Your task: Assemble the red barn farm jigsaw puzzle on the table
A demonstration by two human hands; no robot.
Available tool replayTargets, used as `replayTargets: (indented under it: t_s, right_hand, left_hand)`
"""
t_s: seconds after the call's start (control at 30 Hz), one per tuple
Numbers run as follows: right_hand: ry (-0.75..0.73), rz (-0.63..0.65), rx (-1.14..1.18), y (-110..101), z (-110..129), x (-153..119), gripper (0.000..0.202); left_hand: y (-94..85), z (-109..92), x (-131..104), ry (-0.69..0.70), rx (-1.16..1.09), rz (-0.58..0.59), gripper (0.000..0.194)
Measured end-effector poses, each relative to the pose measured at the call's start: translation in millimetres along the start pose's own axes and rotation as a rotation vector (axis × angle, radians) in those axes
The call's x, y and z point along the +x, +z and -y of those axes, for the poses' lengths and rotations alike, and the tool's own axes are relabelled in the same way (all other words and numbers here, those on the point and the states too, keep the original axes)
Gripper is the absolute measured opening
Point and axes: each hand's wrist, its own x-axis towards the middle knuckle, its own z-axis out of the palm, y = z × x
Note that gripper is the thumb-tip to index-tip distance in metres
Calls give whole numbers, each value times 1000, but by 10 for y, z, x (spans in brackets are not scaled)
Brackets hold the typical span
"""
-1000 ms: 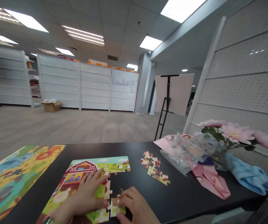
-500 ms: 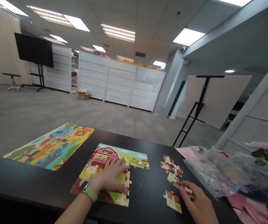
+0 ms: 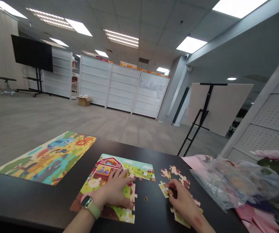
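Observation:
My left hand [image 3: 116, 191] lies spread on the partly assembled farm puzzle [image 3: 94, 183], which shows a red barn and a green field. A green watch is strapped on its wrist. To the right, my right hand [image 3: 184, 200] has its thumb and fingers closed on a green and brown puzzle piece [image 3: 163, 189] low over the table. Loose puzzle pieces [image 3: 183, 181] with brown and pink patches lie just beyond it. Another loose piece [image 3: 180, 220] is partly hidden under this hand. The farm puzzle's right edge has open tabs, below a strip along its top.
A finished-looking animal puzzle [image 3: 49, 158] lies at the left of the dark table [image 3: 146, 213]. Clear plastic bags [image 3: 229, 181] and pink fabric [image 3: 253, 216] crowd the right side. Beyond stand an easel [image 3: 203, 116] and white shelves [image 3: 122, 87].
My right hand has moved left and slightly away from me, and the green and brown piece has shifted left with it. My left hand stays on the farm puzzle.

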Motion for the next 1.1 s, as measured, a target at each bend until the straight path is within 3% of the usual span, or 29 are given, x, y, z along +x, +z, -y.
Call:
replayTargets:
  t_s: [0.13, 0.3, 0.43, 0.57, 0.77, 0.97, 1.1]
  right_hand:
    - [14, -50, -5, 92, 172, -87, 23]
    - [-92, 39, 66, 73, 449, -144, 10]
    - [-158, 109, 122, 48, 606, -304, 20]
    - [-328, 170, 237, 243, 624, -463, 32]
    - [-629, 141, 289, 570, 604, -438, 31]
    - [-655, 167, 318, 376, 780, -471, 39]
    - [-523, 80, 305, 162, 554, -533, 37]
  left_hand:
    - [16, 17, 10, 5, -11, -3, 98]
    - [17, 17, 16, 1, -2, 0, 99]
    - [32, 45, 27, 14, -5, -10, 99]
    - [52, 79, 40, 23, -12, -9, 99]
    - [81, 91, 47, 28, 8, -26, 97]
    - [86, 22, 17, 35, 51, -57, 98]
    - [48, -32, -9, 9, 53, -44, 103]
